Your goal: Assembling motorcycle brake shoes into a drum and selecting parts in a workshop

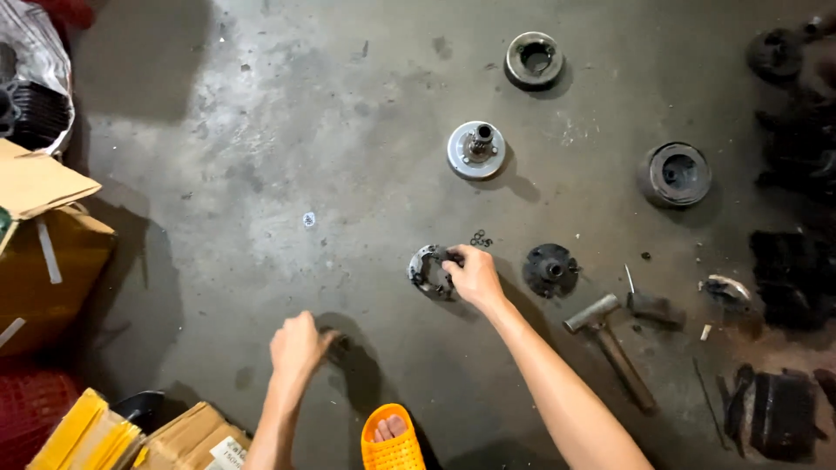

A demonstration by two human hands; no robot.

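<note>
My right hand (475, 275) grips the right rim of a round metal clutch plate (427, 271) that lies on the concrete floor (261, 157). A few small black rings (481, 238) lie just above that hand. My left hand (299, 342) is closed low over the floor, its fingers on a small dark part (338, 342) that is mostly hidden in shadow. A dark hub disc (550, 269) rests just right of my right hand.
A silver hub with a centre shaft (476, 149), a metal ring (534, 60) and a black drum (674, 174) sit farther off. A hammer (610, 339) and a scraper (649, 303) lie right. Cardboard boxes (52, 244) stand left. My foot in an orange sandal (392, 438) is below.
</note>
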